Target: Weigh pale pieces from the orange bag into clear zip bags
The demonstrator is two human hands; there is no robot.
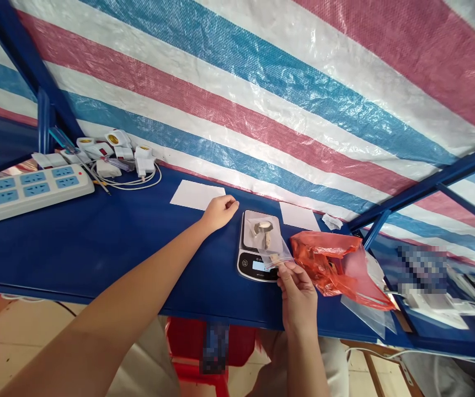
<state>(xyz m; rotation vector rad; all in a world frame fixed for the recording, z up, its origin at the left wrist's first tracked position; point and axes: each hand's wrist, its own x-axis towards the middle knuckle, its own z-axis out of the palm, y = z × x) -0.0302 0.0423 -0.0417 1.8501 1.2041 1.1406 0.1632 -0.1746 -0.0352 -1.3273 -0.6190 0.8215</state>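
On the dark blue tabletop (117,237), a flat, rectangular kitchen-type scale with a pale weighing plate and a black front panel (244,273) stood before you, and a clear, thin plastic bag (283,252) holding small dark and pale pieces (264,226) lay over its plate. Your right hand (299,286) pinched the bag's near edge between thumb and fingers, beside the lit bluish display (259,266), whose reading was too small to tell. Your left hand (220,212) was loosely curled, with no object visible in it, between the scale and a blank white paper sheet (196,194). To the scale's right sat a crumpled, translucent red plastic bag (315,251), with a second white sheet (299,216) behind. The step in hand looked like placing or steadying the clear bag on the plate, or taking hold of it there; which, you could not have told from this view. Judging by the pinch, the next move called for care: a settled bag and loosened fingers for a free reading, or a firm grip for lifting.
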